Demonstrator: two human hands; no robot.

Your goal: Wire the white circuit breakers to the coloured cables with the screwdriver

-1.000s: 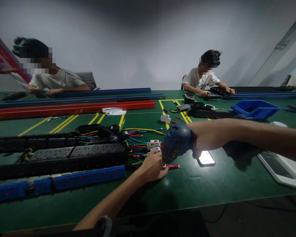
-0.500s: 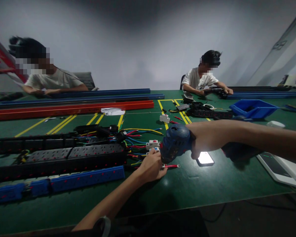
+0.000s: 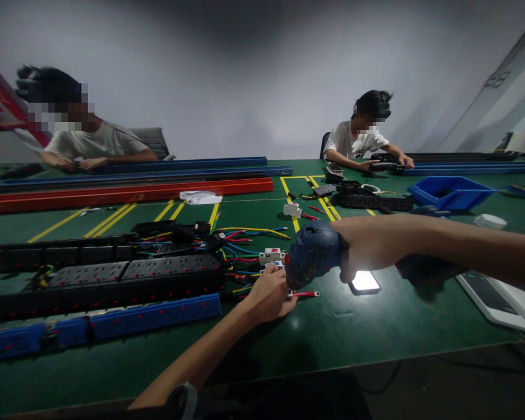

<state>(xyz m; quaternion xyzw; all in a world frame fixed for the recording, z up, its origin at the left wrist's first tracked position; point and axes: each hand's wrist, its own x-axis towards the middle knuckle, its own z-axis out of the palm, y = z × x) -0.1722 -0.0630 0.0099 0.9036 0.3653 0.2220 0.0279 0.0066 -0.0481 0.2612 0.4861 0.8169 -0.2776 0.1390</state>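
My left hand [image 3: 266, 296] is closed around a small white circuit breaker [image 3: 275, 265], mostly hidden by the fingers and the drill. A red wire with a metal lug [image 3: 307, 294] sticks out to the right beside the fingertips. Wrapped around a blue cordless drill [image 3: 314, 252], my right hand [image 3: 364, 247] holds its front end down against the breaker; the bit's contact is hidden. Just beyond my left fingers is another white breaker [image 3: 271, 254]. Coloured wires [image 3: 241, 260] run leftward from the breakers to a black socket strip [image 3: 175, 269].
A blue socket strip [image 3: 155, 318] lies nearest me at left. Past the drill sit a loose breaker [image 3: 292, 210], a blue bin [image 3: 450, 191] and a lit phone [image 3: 364, 282]. Red rails [image 3: 227, 186] cross the table. Two co-workers [image 3: 359, 140] sit opposite, one handling a dark tool.
My hands and the drill stay almost in place. Across the table, the right co-worker's hands and dark tool have shifted slightly.
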